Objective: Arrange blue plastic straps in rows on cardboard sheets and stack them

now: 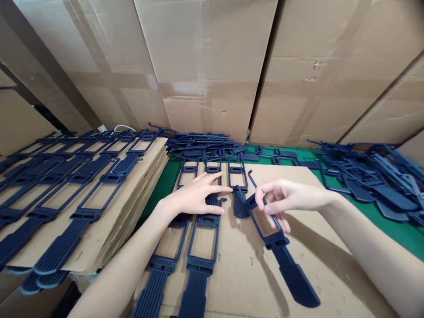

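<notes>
My right hand grips a dark blue plastic piece by the side of its open rectangular frame. The piece hangs tilted above a cardboard sheet, its ribbed flat paddle pointing down to the right and a thin hooked rod end at the upper left. With fingers spread, my left hand rests over similar pieces laid in rows on that sheet, and it partly hides them. Just right of its fingertips lies another ribbed paddle, with a frame beyond it.
At left, a stack of cardboard carries rows of the same pieces, some overhanging its front edge. Loose heaps lie at the back and right on a green surface. Large cardboard boxes wall off the back.
</notes>
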Tool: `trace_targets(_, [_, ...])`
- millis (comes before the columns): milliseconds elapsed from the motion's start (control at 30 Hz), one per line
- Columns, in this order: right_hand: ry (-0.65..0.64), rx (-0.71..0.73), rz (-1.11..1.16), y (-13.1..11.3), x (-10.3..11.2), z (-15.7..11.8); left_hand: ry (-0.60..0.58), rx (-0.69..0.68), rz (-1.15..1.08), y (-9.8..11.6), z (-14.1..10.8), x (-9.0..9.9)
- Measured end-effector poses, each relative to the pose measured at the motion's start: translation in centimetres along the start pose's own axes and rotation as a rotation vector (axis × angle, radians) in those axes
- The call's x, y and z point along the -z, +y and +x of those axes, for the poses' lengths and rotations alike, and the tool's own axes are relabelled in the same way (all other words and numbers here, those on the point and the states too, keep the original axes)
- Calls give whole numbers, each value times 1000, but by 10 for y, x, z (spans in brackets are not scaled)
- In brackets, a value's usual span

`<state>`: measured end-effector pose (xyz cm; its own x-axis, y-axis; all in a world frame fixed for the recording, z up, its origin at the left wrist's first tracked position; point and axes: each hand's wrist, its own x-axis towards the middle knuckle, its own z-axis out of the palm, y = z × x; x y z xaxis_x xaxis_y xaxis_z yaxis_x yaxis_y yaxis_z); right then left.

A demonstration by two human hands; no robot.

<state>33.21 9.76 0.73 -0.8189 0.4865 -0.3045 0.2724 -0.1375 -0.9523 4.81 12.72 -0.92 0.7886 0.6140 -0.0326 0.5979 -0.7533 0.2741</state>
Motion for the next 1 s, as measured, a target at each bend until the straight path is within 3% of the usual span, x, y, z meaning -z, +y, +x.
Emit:
trace_targets(133, [-99, -52, 20, 4, 0, 3, -4, -6, -2, -2, 0, 0])
trace_targets(367, [-102, 16, 75, 3, 4, -5, 8, -8, 1, -5, 0, -3])
trace_targets(567, [-292, -71, 148, 6, -1, 3, -6, 0, 1, -3, 0, -2])
trace_targets(633, [-282, -87, 147, 7, -4, 6, -9, 2, 0, -2, 0, -1])
trace_targets(833, [-82, -109, 118, 11, -9, 12, -7, 2, -9, -2, 0, 0])
trace_targets(1000, [-158, -161, 80, 14, -13, 14, -12, 2, -3, -3, 0, 0])
